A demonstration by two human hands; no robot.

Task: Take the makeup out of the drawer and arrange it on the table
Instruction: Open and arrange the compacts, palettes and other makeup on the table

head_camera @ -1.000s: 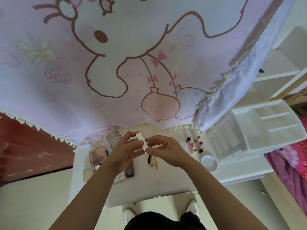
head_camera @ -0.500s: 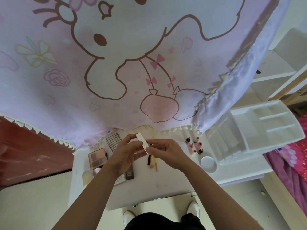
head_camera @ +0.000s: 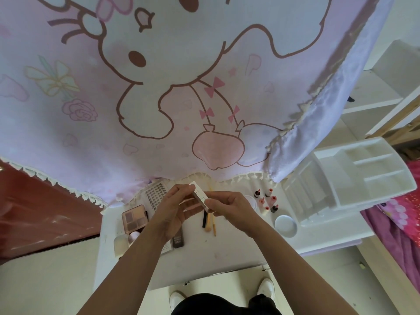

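Curtain [head_camera: 204,76]: thin matt printed cloth, tasselled hem. Organizer [head_camera: 354,178]: smooth white plastic, slight gloss. Surface [head_camera: 218,253]: smooth matt white. Palette [head_camera: 134,218]: glossy plastic.

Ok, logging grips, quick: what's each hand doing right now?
Left hand: pinches the white makeup stick, upper end.
Right hand: pinches its lower end.

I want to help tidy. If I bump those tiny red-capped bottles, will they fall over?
Probably. The little bottles stand upright, narrow and close together, so one nudge could topple several. They look small, likely light, and might roll on the smooth table.
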